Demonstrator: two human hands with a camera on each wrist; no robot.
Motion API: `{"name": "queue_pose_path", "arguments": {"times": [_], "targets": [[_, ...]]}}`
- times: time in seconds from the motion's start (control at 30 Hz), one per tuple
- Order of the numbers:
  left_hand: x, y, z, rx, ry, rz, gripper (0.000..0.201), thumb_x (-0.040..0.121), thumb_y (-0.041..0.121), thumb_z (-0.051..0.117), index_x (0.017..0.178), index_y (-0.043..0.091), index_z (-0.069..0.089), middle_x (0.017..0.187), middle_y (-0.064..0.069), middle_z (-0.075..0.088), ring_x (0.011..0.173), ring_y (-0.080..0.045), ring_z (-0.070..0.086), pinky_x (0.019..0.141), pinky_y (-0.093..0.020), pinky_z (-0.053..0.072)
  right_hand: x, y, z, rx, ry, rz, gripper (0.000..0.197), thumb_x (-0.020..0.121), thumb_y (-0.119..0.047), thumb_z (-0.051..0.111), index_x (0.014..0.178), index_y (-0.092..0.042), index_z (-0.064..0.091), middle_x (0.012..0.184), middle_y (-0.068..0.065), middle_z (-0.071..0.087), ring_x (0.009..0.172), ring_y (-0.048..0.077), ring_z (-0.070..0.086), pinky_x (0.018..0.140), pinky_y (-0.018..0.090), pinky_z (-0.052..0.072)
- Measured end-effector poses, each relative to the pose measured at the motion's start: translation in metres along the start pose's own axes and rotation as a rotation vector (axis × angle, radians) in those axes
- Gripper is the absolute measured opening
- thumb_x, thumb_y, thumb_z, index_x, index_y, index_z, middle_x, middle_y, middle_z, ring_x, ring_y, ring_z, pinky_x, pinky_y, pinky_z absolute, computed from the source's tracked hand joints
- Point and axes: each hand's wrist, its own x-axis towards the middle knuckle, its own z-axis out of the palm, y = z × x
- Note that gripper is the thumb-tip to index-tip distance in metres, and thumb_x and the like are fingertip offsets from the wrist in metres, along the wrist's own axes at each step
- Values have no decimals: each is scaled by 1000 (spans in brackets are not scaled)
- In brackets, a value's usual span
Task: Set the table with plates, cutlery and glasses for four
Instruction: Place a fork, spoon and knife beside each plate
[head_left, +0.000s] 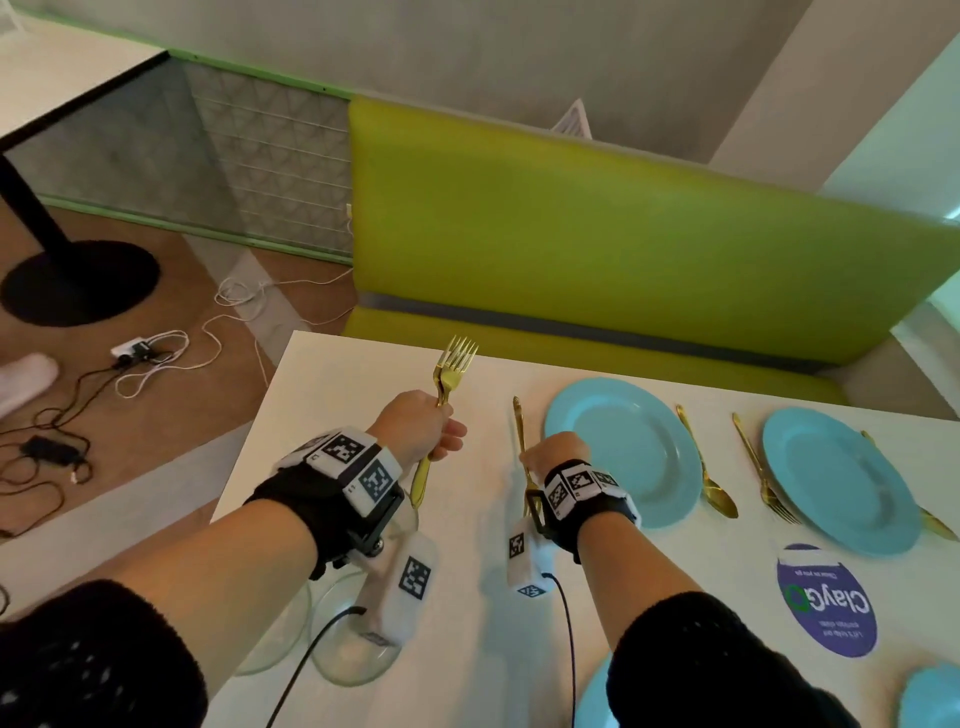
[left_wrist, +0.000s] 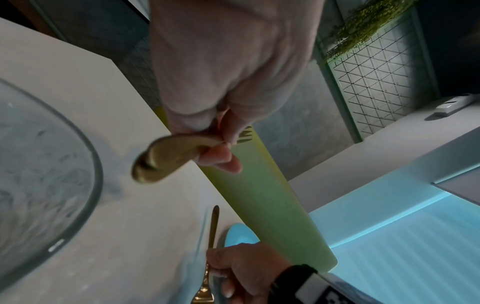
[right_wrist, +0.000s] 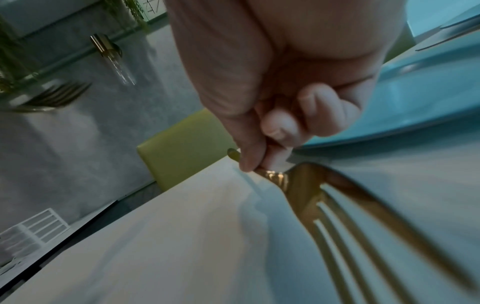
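Note:
My left hand (head_left: 444, 434) grips a small bunch of gold forks (head_left: 451, 364) by the handles, tines up, over the table's far left part; the handle ends (left_wrist: 161, 158) stick out below my fist (left_wrist: 218, 148). My right hand (head_left: 543, 457) pinches one more gold fork (head_left: 519, 421) at its neck (right_wrist: 272, 174), just left of a blue plate (head_left: 623, 452). Its handle points away from me and its tines (right_wrist: 342, 230) point towards me, low over the white table (head_left: 337, 374). I cannot tell whether it touches.
A gold spoon (head_left: 707, 470) lies right of that plate. More gold cutlery (head_left: 763, 470) flanks a second blue plate (head_left: 841, 478). Two more blue plates (head_left: 597, 696) show at the near edge. Clear glasses (head_left: 348, 649) stand under my left forearm. A green bench (head_left: 623, 234) runs behind.

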Motion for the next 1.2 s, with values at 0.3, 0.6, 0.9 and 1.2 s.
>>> {"name": "queue_pose_path", "arguments": {"times": [0.3,0.6,0.9,1.2], "targets": [[9,6,3,8,7,-1,14,100,12,38,101,2,47,76,-4,60,62,-13,55,53,-21,42,19,3,13,176,13,48,31,94,-18,50,123,-10,58,118,6,62,113,21,60,69,16,46],[14,1,8,25,27,-27,13,100,13,39,102,4,49,76,-4,61,62,-13,55,54,-22,43,25,-3,12,116,92,66,31,80,-16,65,58,-11,43,70,5,55,74,27,59,62,24,45],[16,-1,16,4,21,-37,14,100,12,39,104,3,49,76,-5,61,61,-13,55,53,-21,42,47,8,6,79,79,43,32,80,-17,67,59,-10,44,76,8,59,69,26,58,60,25,46],[17,1,22,15,25,-41,14,100,12,38,105,3,48,76,-4,60,61,-12,55,53,-21,43,54,13,7,43,92,23,36,81,-21,68,59,-11,42,76,8,58,68,24,58,59,24,45]]}}
